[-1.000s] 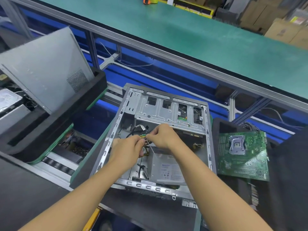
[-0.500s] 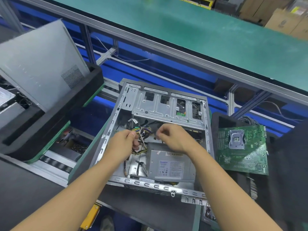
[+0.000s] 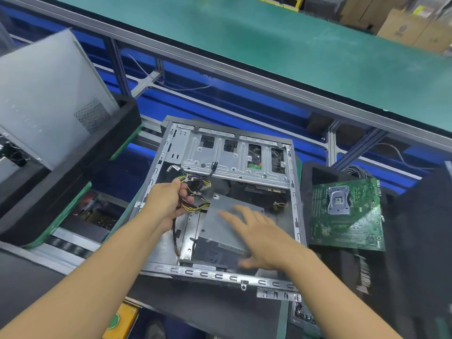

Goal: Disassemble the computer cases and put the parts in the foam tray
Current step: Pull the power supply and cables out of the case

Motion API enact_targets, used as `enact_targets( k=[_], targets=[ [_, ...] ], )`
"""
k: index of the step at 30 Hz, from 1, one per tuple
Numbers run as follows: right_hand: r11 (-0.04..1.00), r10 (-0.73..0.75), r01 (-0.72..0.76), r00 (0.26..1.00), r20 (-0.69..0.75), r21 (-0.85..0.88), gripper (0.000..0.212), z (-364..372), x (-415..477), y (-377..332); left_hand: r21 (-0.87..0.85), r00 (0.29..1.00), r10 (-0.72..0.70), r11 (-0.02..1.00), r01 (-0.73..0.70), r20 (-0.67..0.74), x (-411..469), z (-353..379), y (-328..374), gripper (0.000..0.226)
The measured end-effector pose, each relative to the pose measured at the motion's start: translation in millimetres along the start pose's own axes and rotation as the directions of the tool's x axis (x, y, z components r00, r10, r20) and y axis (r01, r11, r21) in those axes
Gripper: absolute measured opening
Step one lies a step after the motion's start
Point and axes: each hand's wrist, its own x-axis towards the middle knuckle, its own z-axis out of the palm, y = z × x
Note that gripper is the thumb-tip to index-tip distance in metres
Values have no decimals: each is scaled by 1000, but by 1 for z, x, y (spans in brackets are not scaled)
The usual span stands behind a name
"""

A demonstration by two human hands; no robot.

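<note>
An open grey computer case point(image 3: 171, 152) lies on its side in front of me. Inside its near half sits a grey power supply point(image 3: 220, 231). A bundle of yellow and black cables point(image 3: 195, 204) runs from it to the left. My left hand point(image 3: 168, 201) grips this cable bundle inside the case. My right hand point(image 3: 259, 238) hovers with straight, spread fingers over the power supply and holds nothing. A green motherboard point(image 3: 347, 216) lies in the black foam tray point(image 3: 318, 174) to the right of the case.
A second black foam tray point(image 3: 73, 182) at the left holds a grey side panel point(image 3: 49, 94) leaning upright. A green conveyor belt point(image 3: 293, 45) runs across the back behind a metal rail. Cardboard boxes point(image 3: 411, 28) stand at the far right.
My right hand has let go of the cables and moved down over the power supply with fingers spread. My left hand keeps hold of the cable bundle, pulled to the left.
</note>
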Motion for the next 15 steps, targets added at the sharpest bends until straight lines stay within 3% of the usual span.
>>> enact_targets(
  k=[3, 6, 15],
  targets=[
    [982, 71, -87, 992, 100, 168, 111, 6, 3, 9, -10, 1000, -27, 1000, 27, 5, 4, 0, 2, 32],
    [937, 179, -231, 962, 206, 263, 117, 2, 14, 19, 36, 1000, -30, 999, 29, 9, 6, -2, 0, 31],
    [942, 114, -199, 947, 299, 270, 124, -7, 29, 22, 166, 991, 94, 980, -109, 98, -5, -5, -8, 30]
  ],
)
